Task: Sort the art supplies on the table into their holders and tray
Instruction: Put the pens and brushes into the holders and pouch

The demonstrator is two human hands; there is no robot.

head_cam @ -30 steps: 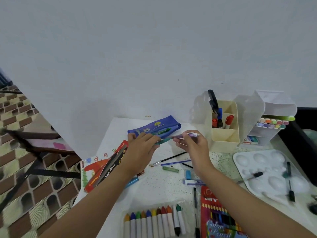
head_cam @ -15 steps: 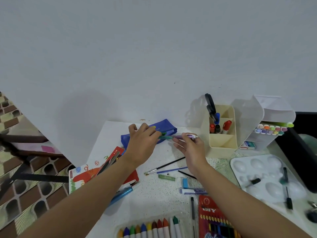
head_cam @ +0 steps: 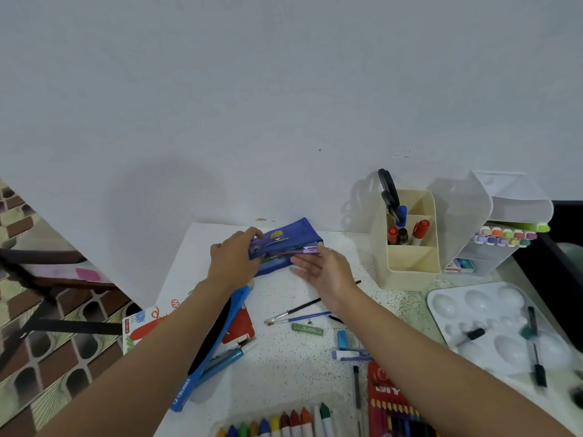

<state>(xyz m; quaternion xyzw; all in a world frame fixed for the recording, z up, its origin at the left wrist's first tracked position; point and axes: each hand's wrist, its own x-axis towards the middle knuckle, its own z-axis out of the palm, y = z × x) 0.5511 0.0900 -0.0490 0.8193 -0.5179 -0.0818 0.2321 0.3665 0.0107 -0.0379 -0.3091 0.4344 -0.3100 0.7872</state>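
A blue zip pouch lies at the table's back edge. My left hand grips its left end and holds the mouth apart. A purple pen and a green pen lie in the opening, half inside. My right hand is just right of the pouch with straight fingers, its thumb against the purple pen's end. The cream holder with scissors and markers stands at the right. A white palette tray lies further right.
Two brushes, a green crayon, a blue cap and a black pen lie mid-table. A crayon row and red pencil box sit at the front. A blue "12 colours" box lies under my left arm. A white marker rack stands back right.
Both hands moved back to the pouch. The purple and green pens, held in the air before, now lie in its mouth. My right hand's pinch has loosened to straight fingers.
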